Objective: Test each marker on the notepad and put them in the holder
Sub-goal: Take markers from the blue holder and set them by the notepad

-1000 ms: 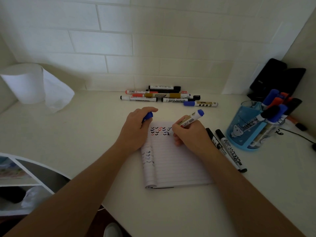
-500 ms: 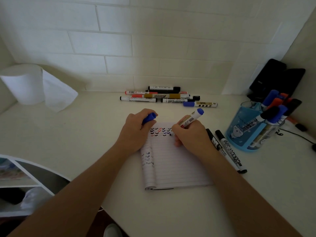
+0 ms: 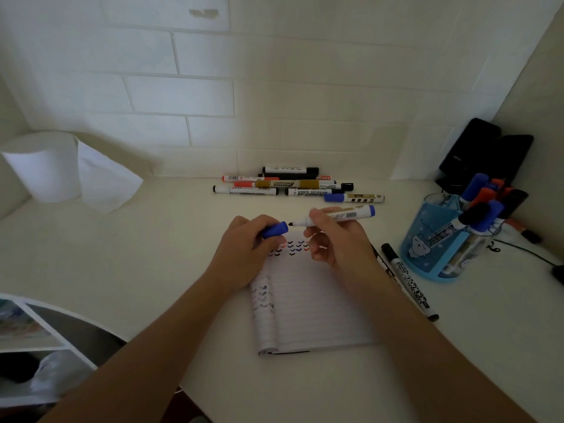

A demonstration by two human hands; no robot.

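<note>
My right hand (image 3: 335,239) holds a blue whiteboard marker (image 3: 341,216) level above the notepad, its bare tip pointing left. My left hand (image 3: 244,254) grips the blue cap (image 3: 274,230), whose opening sits a finger's width from the tip. The lined notepad (image 3: 308,306) lies under both hands, with rows of small coloured check marks near its top. A blue holder (image 3: 433,248) at the right stands filled with several markers. Several untested markers (image 3: 290,184) lie in a pile by the wall.
Two black markers (image 3: 406,279) lie between the notepad and the holder. A paper towel roll (image 3: 45,169) stands at the back left. Black objects (image 3: 488,154) lean in the right corner, and a thin cable (image 3: 525,254) runs past the holder. A shelf (image 3: 45,328) sits below left.
My right hand lifted the marker off the notepad and turned it level, tip toward the cap. My left hand rose slightly with the cap.
</note>
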